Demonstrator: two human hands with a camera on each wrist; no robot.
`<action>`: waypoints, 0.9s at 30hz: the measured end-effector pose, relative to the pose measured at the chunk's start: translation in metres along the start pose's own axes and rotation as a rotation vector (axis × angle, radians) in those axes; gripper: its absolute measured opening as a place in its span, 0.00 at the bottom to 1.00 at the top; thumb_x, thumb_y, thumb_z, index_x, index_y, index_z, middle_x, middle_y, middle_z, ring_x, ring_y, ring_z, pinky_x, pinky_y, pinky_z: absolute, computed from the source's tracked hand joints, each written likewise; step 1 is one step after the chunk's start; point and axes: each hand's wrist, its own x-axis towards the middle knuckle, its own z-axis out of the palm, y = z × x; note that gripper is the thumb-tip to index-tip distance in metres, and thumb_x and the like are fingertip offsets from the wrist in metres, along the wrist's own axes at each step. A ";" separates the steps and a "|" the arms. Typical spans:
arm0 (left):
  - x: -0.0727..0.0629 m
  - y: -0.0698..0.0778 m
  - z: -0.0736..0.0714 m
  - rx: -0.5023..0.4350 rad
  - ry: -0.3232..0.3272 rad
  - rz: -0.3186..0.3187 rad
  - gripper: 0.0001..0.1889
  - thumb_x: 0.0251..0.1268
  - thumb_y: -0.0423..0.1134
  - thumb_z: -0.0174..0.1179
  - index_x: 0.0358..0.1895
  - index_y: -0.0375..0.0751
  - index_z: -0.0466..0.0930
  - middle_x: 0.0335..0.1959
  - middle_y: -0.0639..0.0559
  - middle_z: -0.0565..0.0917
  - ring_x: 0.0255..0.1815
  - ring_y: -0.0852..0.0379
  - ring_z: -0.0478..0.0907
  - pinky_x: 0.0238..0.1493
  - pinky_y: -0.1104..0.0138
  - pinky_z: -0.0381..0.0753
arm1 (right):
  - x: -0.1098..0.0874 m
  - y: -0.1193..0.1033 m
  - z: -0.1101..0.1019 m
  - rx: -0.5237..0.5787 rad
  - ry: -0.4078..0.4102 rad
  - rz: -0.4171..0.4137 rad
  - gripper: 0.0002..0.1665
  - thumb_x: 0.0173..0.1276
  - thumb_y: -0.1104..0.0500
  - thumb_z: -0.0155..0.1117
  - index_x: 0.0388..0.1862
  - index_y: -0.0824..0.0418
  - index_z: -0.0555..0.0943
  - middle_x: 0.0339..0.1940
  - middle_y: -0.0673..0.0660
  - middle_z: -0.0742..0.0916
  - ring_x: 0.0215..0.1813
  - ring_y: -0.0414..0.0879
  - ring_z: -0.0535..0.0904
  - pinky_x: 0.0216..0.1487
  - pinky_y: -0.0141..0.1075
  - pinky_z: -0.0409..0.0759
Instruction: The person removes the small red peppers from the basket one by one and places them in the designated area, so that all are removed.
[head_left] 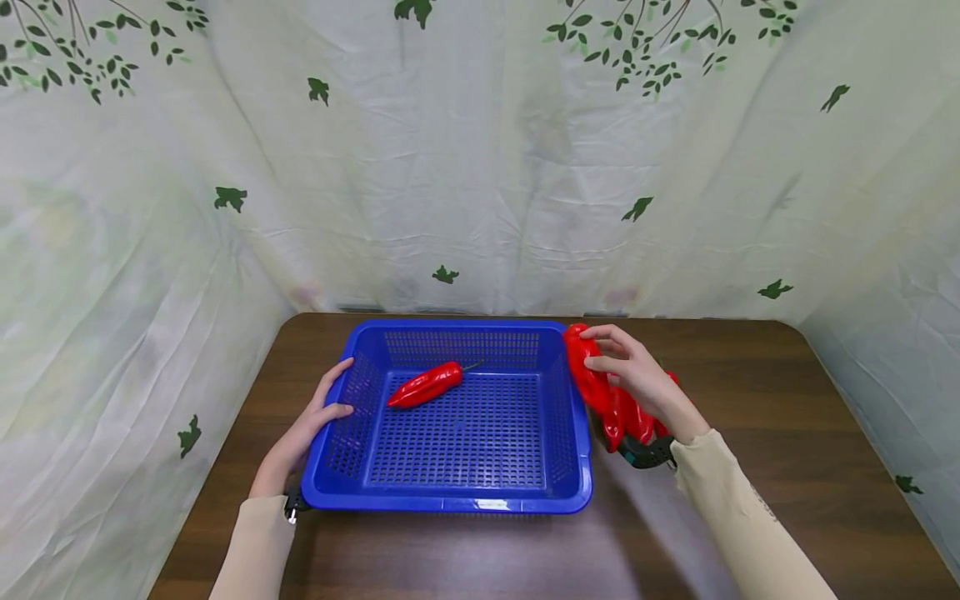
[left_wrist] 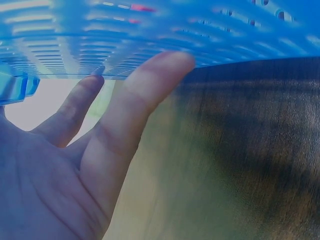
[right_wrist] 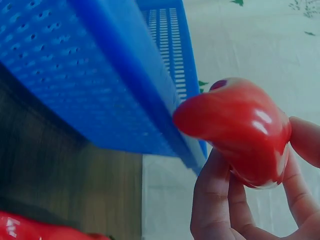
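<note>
In the head view, my right hand [head_left: 633, 371] grips a glossy long red pepper [head_left: 585, 367] at the right rim of a blue plastic basket [head_left: 480, 503]. The right wrist view shows the same pepper [right_wrist: 240, 130] between thumb and fingers, its tip overlapping the rim. Another red pepper [head_left: 426, 386], with a thin stem, lies inside the basket towards the left. My left hand [head_left: 303, 429] is at the basket's left side, thumb and forefinger extended over the rim. From the left wrist, the spread, fairly straight fingers [left_wrist: 125, 110] appear against the slatted blue wall.
Several more red peppers [head_left: 637, 421] lie on the brown wooden table [head_left: 780, 450] right of the basket, partly hidden by my right hand and wrist strap [head_left: 647, 452]. A pale leaf-patterned cloth [head_left: 495, 167] hangs behind the table and along its sides.
</note>
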 end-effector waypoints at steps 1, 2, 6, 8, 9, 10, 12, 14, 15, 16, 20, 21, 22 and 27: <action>0.000 0.000 0.000 0.002 0.001 -0.002 0.35 0.71 0.38 0.44 0.75 0.67 0.39 0.74 0.39 0.36 0.68 0.26 0.48 0.54 0.39 0.68 | -0.001 0.001 -0.002 0.002 0.002 0.000 0.23 0.69 0.66 0.55 0.62 0.64 0.66 0.60 0.66 0.72 0.50 0.54 0.77 0.46 0.43 0.81; 0.000 0.000 0.000 0.001 0.000 -0.003 0.35 0.71 0.38 0.44 0.75 0.67 0.39 0.74 0.39 0.36 0.68 0.26 0.48 0.54 0.39 0.68 | -0.002 0.001 -0.004 0.000 0.004 0.000 0.23 0.69 0.66 0.55 0.62 0.64 0.65 0.60 0.66 0.71 0.51 0.54 0.77 0.46 0.43 0.80; 0.001 -0.001 -0.001 -0.005 0.002 -0.006 0.35 0.71 0.38 0.44 0.75 0.68 0.40 0.74 0.39 0.37 0.67 0.27 0.49 0.54 0.42 0.69 | -0.006 0.003 -0.010 -0.027 0.015 0.006 0.24 0.70 0.65 0.54 0.63 0.63 0.65 0.61 0.67 0.71 0.51 0.54 0.75 0.47 0.42 0.80; 0.001 0.000 0.000 -0.009 -0.001 -0.006 0.35 0.72 0.38 0.44 0.75 0.68 0.40 0.74 0.39 0.37 0.67 0.27 0.50 0.53 0.43 0.70 | -0.008 0.004 -0.013 -0.038 0.022 0.007 0.23 0.70 0.64 0.54 0.63 0.63 0.65 0.62 0.67 0.70 0.52 0.54 0.74 0.48 0.42 0.79; 0.001 0.000 0.000 -0.010 -0.002 -0.006 0.35 0.72 0.38 0.44 0.75 0.69 0.40 0.73 0.39 0.38 0.66 0.27 0.50 0.53 0.44 0.71 | -0.009 0.005 -0.015 -0.041 0.027 0.008 0.23 0.70 0.64 0.54 0.63 0.63 0.65 0.62 0.66 0.70 0.53 0.54 0.74 0.48 0.42 0.79; 0.001 0.001 0.000 -0.010 -0.005 -0.002 0.35 0.72 0.38 0.44 0.75 0.68 0.39 0.73 0.38 0.38 0.66 0.27 0.51 0.52 0.44 0.72 | -0.010 0.006 -0.016 -0.042 0.030 0.008 0.23 0.70 0.64 0.54 0.63 0.62 0.65 0.62 0.66 0.70 0.53 0.53 0.73 0.48 0.42 0.79; 0.000 0.001 0.000 -0.008 -0.007 0.000 0.35 0.72 0.37 0.44 0.75 0.69 0.39 0.73 0.37 0.38 0.65 0.27 0.52 0.51 0.46 0.73 | -0.012 0.008 -0.019 -0.037 0.036 0.007 0.23 0.71 0.64 0.54 0.63 0.62 0.65 0.62 0.66 0.70 0.54 0.53 0.73 0.49 0.42 0.79; 0.000 0.002 0.000 -0.007 -0.007 0.003 0.35 0.72 0.37 0.43 0.75 0.68 0.40 0.73 0.37 0.39 0.65 0.27 0.52 0.51 0.47 0.73 | -0.014 0.010 -0.022 -0.033 0.042 0.008 0.23 0.71 0.64 0.54 0.63 0.61 0.66 0.62 0.66 0.70 0.54 0.53 0.73 0.49 0.42 0.79; 0.000 0.002 0.000 -0.006 -0.010 0.007 0.35 0.72 0.37 0.43 0.75 0.68 0.39 0.73 0.37 0.39 0.65 0.27 0.52 0.51 0.47 0.73 | -0.015 0.011 -0.024 -0.033 0.044 0.009 0.23 0.71 0.64 0.54 0.63 0.61 0.66 0.62 0.66 0.70 0.55 0.53 0.73 0.49 0.42 0.79; 0.001 0.002 0.000 -0.005 -0.008 0.008 0.35 0.72 0.37 0.43 0.75 0.67 0.39 0.73 0.37 0.39 0.65 0.27 0.52 0.52 0.47 0.72 | -0.017 0.012 -0.025 -0.034 0.046 0.010 0.23 0.71 0.64 0.54 0.63 0.61 0.66 0.63 0.66 0.69 0.55 0.53 0.72 0.49 0.42 0.79; 0.001 0.003 0.000 -0.007 -0.003 0.002 0.35 0.72 0.37 0.44 0.75 0.67 0.40 0.74 0.38 0.39 0.66 0.28 0.52 0.53 0.46 0.71 | -0.022 0.015 -0.032 -0.056 0.060 0.013 0.23 0.71 0.62 0.54 0.64 0.60 0.65 0.64 0.66 0.68 0.56 0.53 0.70 0.50 0.42 0.78; 0.001 0.003 0.000 -0.007 -0.004 0.003 0.35 0.72 0.37 0.44 0.75 0.66 0.39 0.74 0.38 0.39 0.66 0.28 0.52 0.53 0.46 0.71 | -0.024 0.016 -0.034 -0.062 0.063 0.013 0.23 0.71 0.62 0.54 0.64 0.60 0.65 0.64 0.66 0.68 0.56 0.53 0.70 0.50 0.42 0.78; 0.001 0.003 0.000 -0.008 -0.002 0.001 0.35 0.72 0.36 0.44 0.75 0.66 0.39 0.74 0.39 0.39 0.66 0.28 0.52 0.53 0.45 0.71 | -0.025 0.017 -0.035 -0.065 0.065 0.013 0.23 0.72 0.62 0.54 0.64 0.60 0.65 0.65 0.66 0.67 0.56 0.53 0.70 0.50 0.42 0.77; 0.000 0.003 0.001 -0.011 -0.003 0.007 0.36 0.72 0.36 0.44 0.76 0.65 0.38 0.74 0.38 0.39 0.66 0.27 0.52 0.52 0.46 0.71 | -0.030 0.020 -0.042 -0.066 0.081 0.020 0.23 0.72 0.61 0.54 0.64 0.59 0.65 0.65 0.65 0.67 0.57 0.53 0.69 0.50 0.42 0.78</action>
